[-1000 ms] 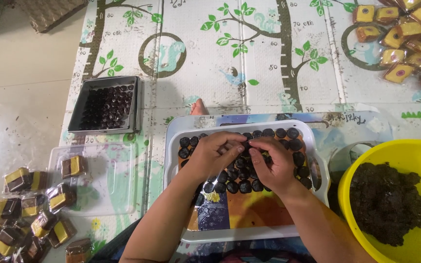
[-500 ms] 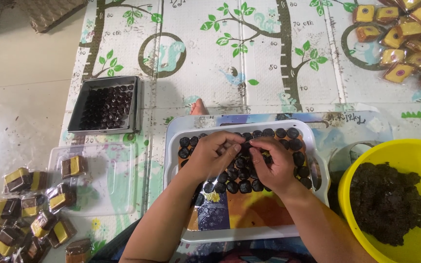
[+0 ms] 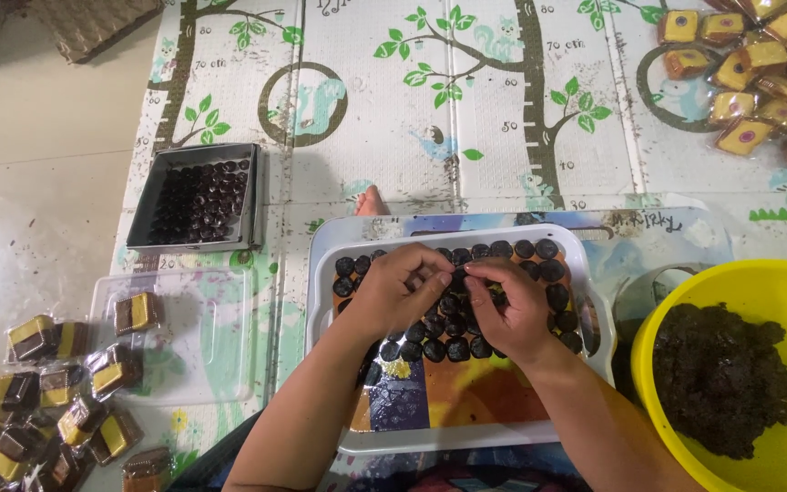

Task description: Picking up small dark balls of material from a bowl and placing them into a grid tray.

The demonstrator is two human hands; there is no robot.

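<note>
Both hands meet over the middle of a white tray (image 3: 594, 301). The left hand (image 3: 398, 292) and the right hand (image 3: 507, 310) have their fingers curled narrow, fingertips almost touching each other, pinching at one of the small dark round balls (image 3: 453, 323) that lie in rows across the far half of the tray. Whether a ball is actually gripped I cannot tell. The tray's near half shows a colourful printed base. Just right of the tray sits a yellow bowl (image 3: 776, 287) holding a dark paste (image 3: 721, 378). To the far left, a dark square tin (image 3: 198, 196) is filled with more balls. Wrapped square cakes (image 3: 56, 401) lie near left, others (image 3: 762, 73) far right, all on a play mat (image 3: 466, 100) printed with trees.
</note>
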